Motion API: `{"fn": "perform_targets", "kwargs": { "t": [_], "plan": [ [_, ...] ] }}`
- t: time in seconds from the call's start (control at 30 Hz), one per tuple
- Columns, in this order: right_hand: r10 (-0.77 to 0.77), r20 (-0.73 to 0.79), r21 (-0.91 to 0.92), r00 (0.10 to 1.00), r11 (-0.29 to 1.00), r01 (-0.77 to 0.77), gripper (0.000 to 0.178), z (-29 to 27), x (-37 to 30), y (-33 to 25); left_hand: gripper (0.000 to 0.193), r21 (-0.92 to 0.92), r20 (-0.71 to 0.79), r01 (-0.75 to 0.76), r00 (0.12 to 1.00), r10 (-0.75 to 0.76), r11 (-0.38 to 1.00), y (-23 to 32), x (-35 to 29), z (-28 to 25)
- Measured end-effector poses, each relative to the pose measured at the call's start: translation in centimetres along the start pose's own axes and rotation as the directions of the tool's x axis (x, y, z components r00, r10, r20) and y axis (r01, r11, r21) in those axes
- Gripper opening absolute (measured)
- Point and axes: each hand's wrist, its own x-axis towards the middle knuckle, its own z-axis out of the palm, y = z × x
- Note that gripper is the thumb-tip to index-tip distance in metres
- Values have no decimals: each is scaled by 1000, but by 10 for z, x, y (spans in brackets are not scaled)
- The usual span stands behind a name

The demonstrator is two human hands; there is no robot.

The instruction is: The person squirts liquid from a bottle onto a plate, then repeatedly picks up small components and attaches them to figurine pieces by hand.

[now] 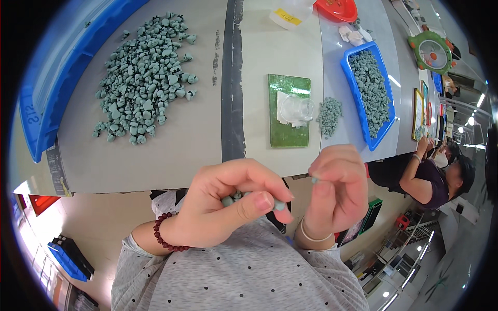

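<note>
Left hand [233, 202]: curled into a cup, thumb and fingers pinching one pale green piece [279, 206] at the tips; further loose pieces [228, 201] sat in the palm, probably kept there as a ready supply. Right hand [340, 189]: just right of it, thumb and forefinger pinching one tiny green bead [314, 180], the other fingers bent. The tip grip seemed chosen because the bead was so small. Both hands were held in front of the chest at the near table edge, likely for a close view.

Stock on the table [280, 160]: a pile of larger green pieces [148, 83] lay to the left; a heap of small beads [330, 116] lay to the right, just beside a green board [290, 137], presumably within easy right-hand reach. Right of that, a blue tray [357, 101] kept more small pieces contained. A clear glass vessel [306, 109] stood on white paper [282, 109] on the board, perhaps to protect the surface.

Count: hands, two; pinched items, one per hand; palm pieces, at least two, the rest hidden; pile, one; heap, one; tray, one; board, one; vessel, one. Individual pieces in pile, heap and tray: too many to count.
</note>
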Motion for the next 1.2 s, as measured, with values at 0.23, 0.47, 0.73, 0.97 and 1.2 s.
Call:
{"fn": "perform_targets", "kwargs": {
  "t": [0.23, 0.47, 0.73, 0.97, 1.2],
  "plan": [
    [3, 49, -112, 999, 994, 2, 21, -1, -2, -17, 18, 5, 61, -52, 997, 51, 999, -9, 0, -11],
    [-151, -2, -193, 988, 970, 148, 25, 3, -1, -23, 26, 143, -8, -95, 995, 97, 985, -9, -5, -7],
    [-194, 10, -222, 981, 956, 192, 19, 3, 3, -26, 14, 282, -27, -262, 959, 281, 923, -8, -6, 0],
    [-235, -1, -238, 972, 944, 228, 18, 6, 5, -24, 18, 430, 178, -373, 928, 328, 822, -2, -2, -8],
    [-282, -5, -292, 959, 918, 268, 14, 7, 4, -24, 18, 432, 125, -342, 939, 320, 834, -6, -5, -6]
  ]
}}
